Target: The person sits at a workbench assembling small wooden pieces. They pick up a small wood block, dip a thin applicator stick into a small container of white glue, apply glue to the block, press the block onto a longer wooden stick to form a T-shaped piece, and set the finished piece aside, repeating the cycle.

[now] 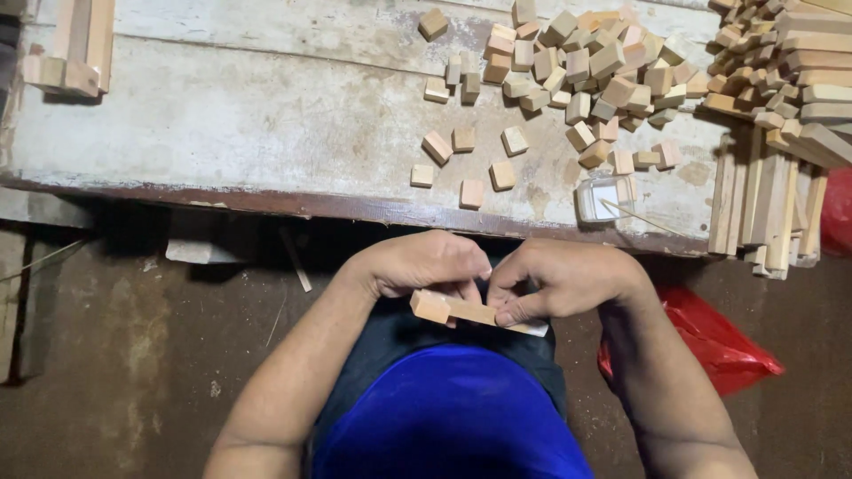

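Two hands on one wooden strip [475,312] with an end block. Left hand [424,263] fingers clamped near block end; right hand [561,279] fingers pinched on the other end. Desk [222,124] beyond carries loose wooden blocks [577,71].

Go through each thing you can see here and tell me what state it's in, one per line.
Left hand: closed on the wooden stick.
Right hand: pinching the same stick.
Wooden stick: held level over the lap, small block at its left end.
Wooden blocks: loose, heaped and scattered on the bench.
Wooden strips: stacked at the bench's right end.
Small clear container: open, thin stick inside.
Red bag: crumpled on the floor.
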